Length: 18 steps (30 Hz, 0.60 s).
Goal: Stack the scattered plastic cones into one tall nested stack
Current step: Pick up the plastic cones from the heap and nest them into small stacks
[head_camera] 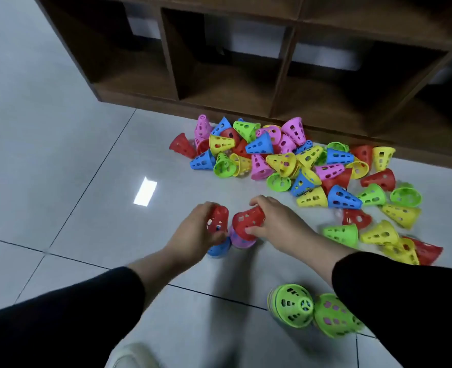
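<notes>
- The floor (60,160) is pale grey tile with dark grout lines and a bright rectangle of reflected light on it; it carries everything here.
- A dark brown wooden shelf unit (286,83) with open square compartments stands along the far edge of the floor.
- A heap of scattered cones (286,160), perforated plastic in red, blue, yellow, green and pink, lies on the floor against the foot of the shelf unit and spreads toward the right edge of the view.
- Two black sleeves (60,320) reach in from the near edge, one on each forearm.
- The left hand (198,229) has its fingers curled round a red cone (217,217), which sits at the top of a short stack whose blue cone (219,249) shows below the hand.
- The right hand (278,221) grips a second red cone (248,221) by its narrow end, wide mouth turned toward the left hand, just beside the first red cone; whether they touch I cannot tell.
- A pink cone (239,240) shows directly under the second red cone, next to the blue one.
- Two green cones (295,305) lie on their sides near the right sleeve, at the near edge of the floor, well apart from the heap.
- A pale shoe (132,355) shows at the bottom edge.
</notes>
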Each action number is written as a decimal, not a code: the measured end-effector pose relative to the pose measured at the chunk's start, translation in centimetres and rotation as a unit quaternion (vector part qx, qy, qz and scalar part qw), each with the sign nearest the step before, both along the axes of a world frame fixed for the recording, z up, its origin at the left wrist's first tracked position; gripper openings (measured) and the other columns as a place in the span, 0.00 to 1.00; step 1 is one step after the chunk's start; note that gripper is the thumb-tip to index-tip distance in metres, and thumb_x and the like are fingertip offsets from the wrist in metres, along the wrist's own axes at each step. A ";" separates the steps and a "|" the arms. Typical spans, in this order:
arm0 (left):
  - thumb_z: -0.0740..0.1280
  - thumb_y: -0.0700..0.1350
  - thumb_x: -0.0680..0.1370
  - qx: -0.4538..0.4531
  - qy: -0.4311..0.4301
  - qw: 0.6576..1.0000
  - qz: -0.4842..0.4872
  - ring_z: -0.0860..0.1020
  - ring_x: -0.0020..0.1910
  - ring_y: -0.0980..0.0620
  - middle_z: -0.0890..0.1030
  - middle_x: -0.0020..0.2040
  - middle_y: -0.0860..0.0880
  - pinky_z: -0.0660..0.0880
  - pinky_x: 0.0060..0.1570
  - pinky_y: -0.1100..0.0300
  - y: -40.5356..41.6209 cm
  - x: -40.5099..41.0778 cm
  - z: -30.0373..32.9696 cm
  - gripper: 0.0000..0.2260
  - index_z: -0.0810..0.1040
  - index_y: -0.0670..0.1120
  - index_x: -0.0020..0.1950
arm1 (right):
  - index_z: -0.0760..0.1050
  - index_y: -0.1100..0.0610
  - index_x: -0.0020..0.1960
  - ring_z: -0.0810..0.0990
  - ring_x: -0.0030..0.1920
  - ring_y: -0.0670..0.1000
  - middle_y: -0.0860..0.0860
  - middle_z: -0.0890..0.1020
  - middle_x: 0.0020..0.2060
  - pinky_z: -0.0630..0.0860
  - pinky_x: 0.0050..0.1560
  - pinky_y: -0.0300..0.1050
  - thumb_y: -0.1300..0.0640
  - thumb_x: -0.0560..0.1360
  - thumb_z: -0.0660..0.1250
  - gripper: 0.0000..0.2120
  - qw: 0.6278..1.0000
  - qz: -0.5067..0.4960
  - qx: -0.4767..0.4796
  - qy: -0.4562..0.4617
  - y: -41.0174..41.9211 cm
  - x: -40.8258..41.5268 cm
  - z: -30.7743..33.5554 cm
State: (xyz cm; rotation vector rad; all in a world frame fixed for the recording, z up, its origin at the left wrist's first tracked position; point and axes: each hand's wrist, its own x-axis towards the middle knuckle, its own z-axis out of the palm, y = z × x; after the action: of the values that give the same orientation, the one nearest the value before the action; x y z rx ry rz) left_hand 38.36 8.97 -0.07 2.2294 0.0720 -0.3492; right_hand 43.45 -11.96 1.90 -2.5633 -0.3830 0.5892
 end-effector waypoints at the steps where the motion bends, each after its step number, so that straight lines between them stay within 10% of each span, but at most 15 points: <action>1: 0.75 0.43 0.71 0.001 0.000 1.000 -0.002 0.76 0.52 0.53 0.76 0.55 0.52 0.69 0.49 0.65 -0.2 -0.5 -1.0 0.20 0.74 0.51 0.61 | 0.69 0.52 0.67 0.77 0.58 0.53 0.53 0.75 0.60 0.71 0.57 0.44 0.51 0.71 0.76 0.28 1.000 -0.002 -0.015 0.013 -0.1 -0.2 -0.2; 10: 0.67 0.56 0.78 0.104 0.062 0.990 -0.070 0.68 0.72 0.46 0.65 0.76 0.47 0.67 0.67 0.55 1.2 -2.0 -0.7 0.32 0.60 0.48 0.78 | 0.68 0.52 0.72 0.73 0.67 0.52 0.52 0.72 0.69 0.68 0.60 0.42 0.47 0.78 0.68 0.26 0.994 -0.005 -0.099 0.039 -2.2 -2.4 3.8; 18: 0.66 0.52 0.80 0.180 -0.053 0.965 -0.184 0.76 0.60 0.47 0.76 0.66 0.47 0.75 0.59 0.52 0.0 2.4 8.4 0.18 0.71 0.50 0.68 | 0.68 0.52 0.71 0.76 0.60 0.54 0.51 0.76 0.65 0.71 0.52 0.44 0.41 0.78 0.64 0.25 0.949 0.046 -0.297 0.089 -12.1 -0.7 9.9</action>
State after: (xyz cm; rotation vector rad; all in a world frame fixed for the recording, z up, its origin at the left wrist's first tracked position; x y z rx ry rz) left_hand 40.73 8.98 8.38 2.6188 -0.3693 -0.4440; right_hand 42.75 -24.02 11.83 -3.0304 -0.2937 1.1046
